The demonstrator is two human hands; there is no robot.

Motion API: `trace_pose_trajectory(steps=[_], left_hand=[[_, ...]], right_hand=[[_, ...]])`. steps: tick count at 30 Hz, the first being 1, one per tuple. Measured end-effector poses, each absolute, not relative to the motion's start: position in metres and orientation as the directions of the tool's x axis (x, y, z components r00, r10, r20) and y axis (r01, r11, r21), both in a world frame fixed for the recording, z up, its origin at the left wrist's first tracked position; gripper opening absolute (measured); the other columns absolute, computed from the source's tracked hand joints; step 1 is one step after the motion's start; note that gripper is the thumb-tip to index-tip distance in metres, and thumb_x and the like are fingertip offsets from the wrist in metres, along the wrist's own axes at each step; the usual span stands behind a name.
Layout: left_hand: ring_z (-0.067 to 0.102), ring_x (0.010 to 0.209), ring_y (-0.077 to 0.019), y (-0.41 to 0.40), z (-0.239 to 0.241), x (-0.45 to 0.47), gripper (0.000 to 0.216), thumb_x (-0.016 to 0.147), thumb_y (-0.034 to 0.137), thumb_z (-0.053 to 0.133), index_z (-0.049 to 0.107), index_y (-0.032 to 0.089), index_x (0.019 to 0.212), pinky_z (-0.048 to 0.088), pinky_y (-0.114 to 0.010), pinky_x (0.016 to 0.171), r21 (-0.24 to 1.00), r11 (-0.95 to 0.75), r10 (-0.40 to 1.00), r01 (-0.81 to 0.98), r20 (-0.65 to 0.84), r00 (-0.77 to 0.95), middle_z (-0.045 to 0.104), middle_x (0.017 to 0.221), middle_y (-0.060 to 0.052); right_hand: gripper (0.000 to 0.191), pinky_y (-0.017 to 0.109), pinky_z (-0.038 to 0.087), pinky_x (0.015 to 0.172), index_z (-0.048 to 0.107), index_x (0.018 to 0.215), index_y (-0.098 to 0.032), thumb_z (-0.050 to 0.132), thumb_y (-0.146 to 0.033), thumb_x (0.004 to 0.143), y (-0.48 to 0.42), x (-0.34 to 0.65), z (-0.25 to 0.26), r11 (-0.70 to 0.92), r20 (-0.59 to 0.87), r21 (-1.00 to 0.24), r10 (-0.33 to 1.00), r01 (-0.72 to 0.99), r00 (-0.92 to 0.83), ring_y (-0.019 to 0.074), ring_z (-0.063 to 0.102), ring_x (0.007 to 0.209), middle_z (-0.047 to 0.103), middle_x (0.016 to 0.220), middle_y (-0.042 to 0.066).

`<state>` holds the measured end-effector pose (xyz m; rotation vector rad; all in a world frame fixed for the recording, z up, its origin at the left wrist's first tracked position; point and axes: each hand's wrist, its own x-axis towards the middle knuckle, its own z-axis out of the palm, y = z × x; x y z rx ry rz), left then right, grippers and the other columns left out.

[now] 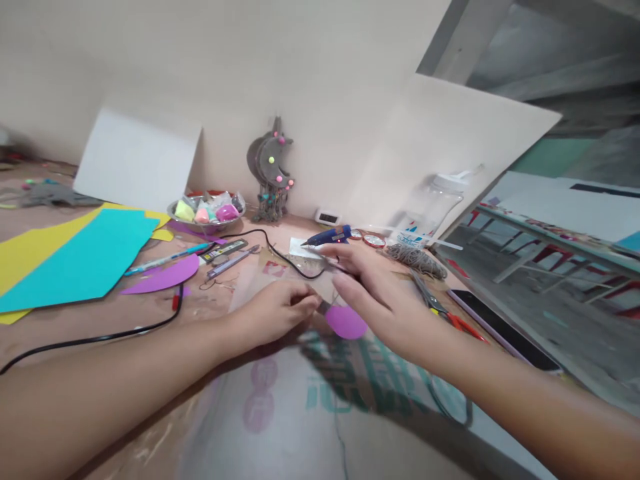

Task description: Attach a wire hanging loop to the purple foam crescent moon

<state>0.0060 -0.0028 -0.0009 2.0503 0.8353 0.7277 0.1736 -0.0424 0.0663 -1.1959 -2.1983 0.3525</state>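
My left hand is closed in a pinch beside a rounded purple foam or paper piece. Something small and greyish shows at its fingertips, too blurred to name. Above and to the right of the purple piece, my right hand has its fingers stretched forward and apart, with nothing plainly held in them. Just beyond those fingers a blue glue gun lies with its nozzle pointing left over a white card. Under both hands spreads a translucent plastic sheet with printed characters.
Cyan sheets, a purple cutout and a black cord lie left. Behind stand a bowl of clay packets and a grey moon ornament. Rightward are grey yarn, scissors, a phone and a bottle.
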Motion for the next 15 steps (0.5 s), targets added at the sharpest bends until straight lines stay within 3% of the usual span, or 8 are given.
trace_pose_trajectory(steps=[4, 6, 10, 15], left_hand=[[0.040, 0.056, -0.0101, -0.002, 0.001, 0.009, 0.029, 0.085, 0.029, 0.041, 0.046, 0.016, 0.060, 0.029, -0.022, 0.052, 0.804, -0.460, 0.774, 0.377, 0.155, 0.614, 0.040, 0.057, 0.004], [0.040, 0.056, -0.0099, -0.002, 0.003, 0.010, 0.028, 0.085, 0.029, 0.041, 0.045, 0.016, 0.060, 0.029, -0.022, 0.053, 0.800, -0.444, 0.786, 0.403, 0.131, 0.605, 0.039, 0.057, 0.005], [0.042, 0.057, -0.0099, -0.004, 0.003, 0.009, 0.028, 0.085, 0.031, 0.041, 0.045, 0.016, 0.061, 0.030, -0.021, 0.053, 0.792, -0.430, 0.793, 0.433, 0.102, 0.601, 0.042, 0.059, 0.005], [0.049, 0.066, -0.0124, -0.007, 0.008, 0.007, 0.028, 0.085, 0.032, 0.040, 0.050, 0.015, 0.064, 0.036, -0.023, 0.062, 0.828, -0.395, 0.757, 0.398, 0.048, 0.652, 0.050, 0.065, 0.002]], right_hand=[[0.030, 0.024, 0.037, 0.048, 0.056, 0.112, -0.021, 0.049, -0.036, 0.086, -0.046, 0.208, 0.039, 0.430, 0.317, -0.512, 0.899, 0.744, -0.301, 0.0128, 0.047, 0.048, 0.051, 0.056, -0.003], [0.030, 0.025, 0.037, 0.049, 0.060, 0.110, -0.022, 0.047, -0.036, 0.087, -0.044, 0.218, 0.025, 0.417, 0.289, -0.432, 0.904, 0.800, -0.316, 0.0131, 0.049, 0.048, 0.056, 0.057, -0.001], [0.026, 0.027, 0.041, 0.062, 0.064, 0.102, -0.023, 0.044, -0.036, 0.089, -0.040, 0.225, 0.007, 0.447, 0.237, -0.316, 0.891, 0.837, -0.386, 0.0171, 0.061, 0.069, 0.069, 0.083, 0.004], [0.025, 0.023, 0.035, 0.055, 0.060, 0.079, -0.021, 0.042, -0.034, 0.090, -0.040, 0.222, 0.003, 0.435, 0.198, -0.312, 0.899, 0.845, -0.390, 0.0133, 0.054, 0.058, 0.061, 0.065, 0.000]])
